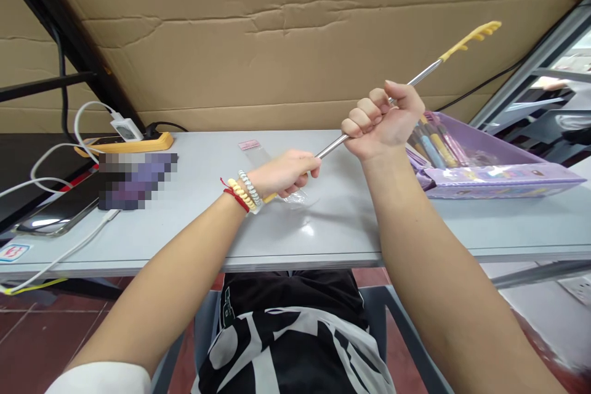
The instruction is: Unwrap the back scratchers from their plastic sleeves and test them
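A back scratcher (331,146) with a thin metal rod slants up to the right above the table. Its yellow clawed head (475,37) points to the upper right, in front of the cardboard. My left hand (287,172) is closed round the lower end, where a bit of yellow handle shows below the palm. Farther up the rod, my right hand (385,117) has its fingers curled round the metal, palm turned toward me. Beneath my left hand lies a clear plastic sleeve (252,151) with a pink-printed top, partly hidden.
On the right stands a purple box (498,181) holding pens and pencils. An orange power strip (157,143) with a white charger (127,129), cables and a phone (55,212) are at the left. A cardboard panel (221,68) rises behind the table (323,240).
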### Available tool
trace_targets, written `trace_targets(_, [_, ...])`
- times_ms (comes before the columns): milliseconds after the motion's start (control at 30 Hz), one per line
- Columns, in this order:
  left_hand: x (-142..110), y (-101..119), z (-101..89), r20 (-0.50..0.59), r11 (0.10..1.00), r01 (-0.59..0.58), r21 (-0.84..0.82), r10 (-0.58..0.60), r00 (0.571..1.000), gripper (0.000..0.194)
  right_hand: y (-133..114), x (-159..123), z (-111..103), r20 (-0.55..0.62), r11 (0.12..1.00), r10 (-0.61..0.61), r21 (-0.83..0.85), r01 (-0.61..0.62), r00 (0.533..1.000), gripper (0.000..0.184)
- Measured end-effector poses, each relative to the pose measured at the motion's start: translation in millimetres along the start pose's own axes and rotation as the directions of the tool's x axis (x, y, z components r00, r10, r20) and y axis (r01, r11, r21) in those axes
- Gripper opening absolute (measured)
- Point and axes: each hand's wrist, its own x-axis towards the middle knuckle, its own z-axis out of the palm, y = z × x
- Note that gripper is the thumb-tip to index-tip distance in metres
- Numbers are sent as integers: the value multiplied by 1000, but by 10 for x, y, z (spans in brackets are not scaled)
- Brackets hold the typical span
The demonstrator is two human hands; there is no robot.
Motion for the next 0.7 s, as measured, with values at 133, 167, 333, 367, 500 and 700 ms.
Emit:
trace_targets(133, [-29,1,-32,3,1000,6,-22,-6,1000,24,-20,-32,-15,7,998,-58,11,58,998,48])
trace_targets(167, [-38,4,-40,-8,1000,14,-17,-14,1000,27,-20,-35,-14,13,998,-61,20,61,998,48])
trace_targets(333, [-78,32,-53,-64,999,48,23,-47,997,42,-20,-25,-15,-4,999,-49,-25,48,999,51])
trace_targets(367, [-73,37,-47,-77,998,49,37,-46,996,43,-22,-18,-22,-12,998,-50,-37,49,999,52])
trace_targets(500, [-17,41,-9,-146,996,46,80,-34,989,29,-37,18,-64,3,998,-59,13,59,998,49])
trace_targets(700, [16,3,-15,-155,989,-67,128,87,984,25,-31,48,-82,-23,995,-99,31,99,995,45])
